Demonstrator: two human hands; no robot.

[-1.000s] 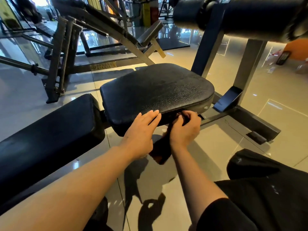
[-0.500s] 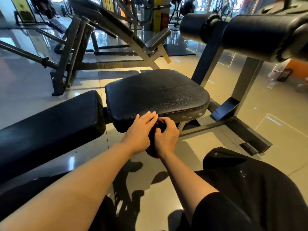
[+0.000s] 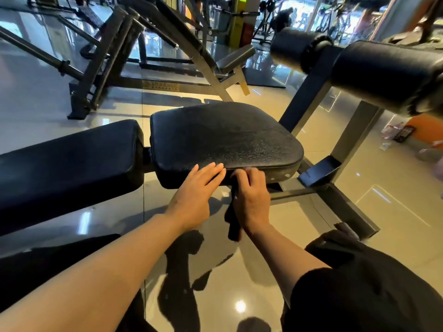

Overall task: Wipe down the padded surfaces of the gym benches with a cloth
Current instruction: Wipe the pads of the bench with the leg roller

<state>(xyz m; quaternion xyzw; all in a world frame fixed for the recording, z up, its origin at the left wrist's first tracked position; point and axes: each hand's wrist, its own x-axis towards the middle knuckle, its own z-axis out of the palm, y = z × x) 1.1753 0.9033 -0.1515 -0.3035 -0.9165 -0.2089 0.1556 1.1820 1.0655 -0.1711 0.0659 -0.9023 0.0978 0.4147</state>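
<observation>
Head view looks down on the right hand (image 3: 251, 200), its fingers curled over a dark cloth (image 3: 233, 221) and pressing it against the near side edge of the seat pad (image 3: 223, 137); the cloth is gripped at the pad's edge and its loose end hangs straight down below the hand toward the floor, so its long axis runs roughly vertical. Just beside it, toward the pad's back end, the left hand (image 3: 196, 195) lies flat with straight fingers close together, fingertips resting on the same near edge of the seat pad and holding nothing. The two hands nearly touch, the cloth between them. The seat pad is black, textured and roughly square with rounded corners, its top face level and turned up to the camera. At its left end, across a narrow gap, the long black back pad (image 3: 69, 159) stretches away to the left, its long axis running left to right. Beyond the seat pad's right end a grey upright frame (image 3: 309, 92) rises to two black roller pads (image 3: 381, 73) set above the seat pad. Behind the seat pad stands another machine (image 3: 167, 44) on the glossy tiled floor (image 3: 335, 212). Near the seat pad's front, at lower right, is the person's dark clothing (image 3: 359, 295).
</observation>
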